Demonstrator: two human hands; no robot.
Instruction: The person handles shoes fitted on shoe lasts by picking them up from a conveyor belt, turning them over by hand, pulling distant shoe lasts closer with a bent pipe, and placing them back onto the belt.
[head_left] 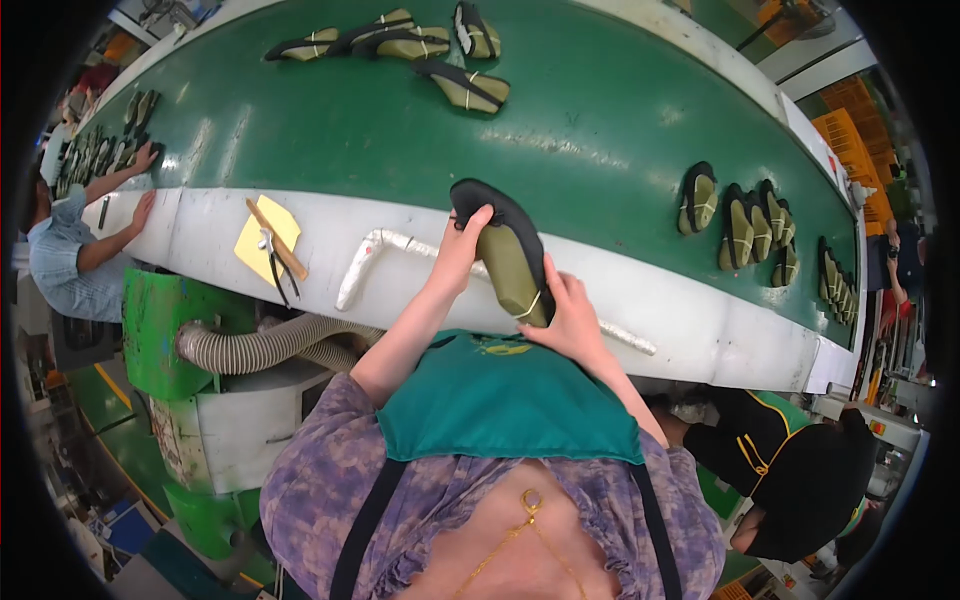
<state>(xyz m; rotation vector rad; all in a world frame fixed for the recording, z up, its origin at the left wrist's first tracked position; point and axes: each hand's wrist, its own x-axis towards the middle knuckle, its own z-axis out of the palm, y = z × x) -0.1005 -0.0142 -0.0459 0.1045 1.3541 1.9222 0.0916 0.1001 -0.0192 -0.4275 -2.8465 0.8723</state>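
A black and olive-green shoe piece (pixel 512 262) is held in front of my apron, over the white table edge. My left hand (pixel 462 245) grips its upper left side, with the thumb on the black rim. Around its lower right end my right hand (pixel 572 315) is closed, fingers along the side. A thin light band crosses the piece near that lower end. Behind the hands, a bent pipe wrapped in silvery-white material (pixel 400 241) lies along the white edge.
Several similar shoe pieces (pixel 470 88) lie on the green belt (pixel 580 140), with more at right (pixel 738 228). Pincers (pixel 272 258) rest on yellow paper (pixel 252 240) at left. A person (pixel 75 245) works at far left; another (pixel 800 480) is at lower right. A ribbed hose (pixel 250 350) is below.
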